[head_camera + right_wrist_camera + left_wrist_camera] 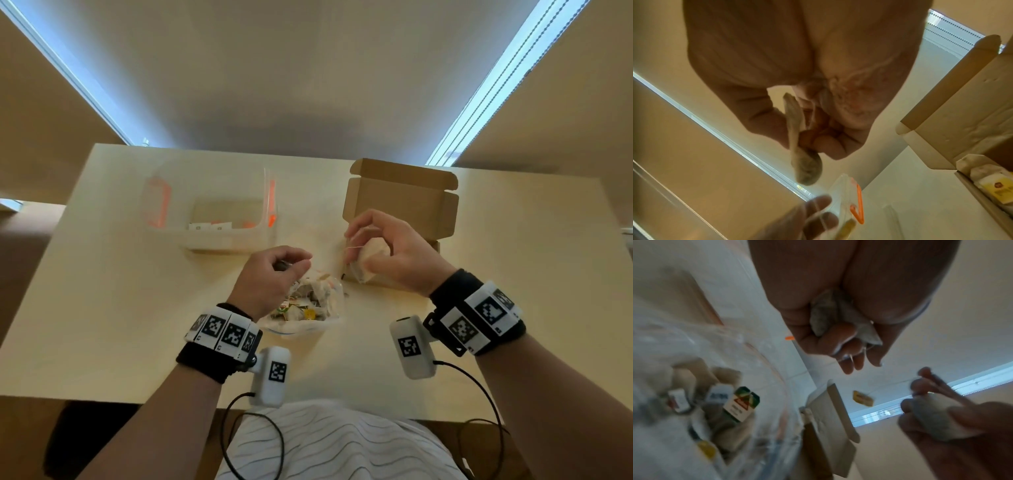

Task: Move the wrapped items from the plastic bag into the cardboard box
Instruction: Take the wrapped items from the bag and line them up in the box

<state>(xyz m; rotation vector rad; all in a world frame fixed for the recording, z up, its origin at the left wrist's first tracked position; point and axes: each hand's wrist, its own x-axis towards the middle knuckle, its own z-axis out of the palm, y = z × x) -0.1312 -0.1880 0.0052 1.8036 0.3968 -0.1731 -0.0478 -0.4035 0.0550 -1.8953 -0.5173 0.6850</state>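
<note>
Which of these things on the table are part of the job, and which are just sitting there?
In the job: plastic bag; cardboard box; tea bags in left hand and right hand.
Lying about: clear tub with orange clips; table.

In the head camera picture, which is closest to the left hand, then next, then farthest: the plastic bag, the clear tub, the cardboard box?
From the left hand, in the head view:
1. plastic bag: right under and beside it.
2. clear tub: behind it, on the table's left.
3. cardboard box: across on the right, behind the right hand.
</note>
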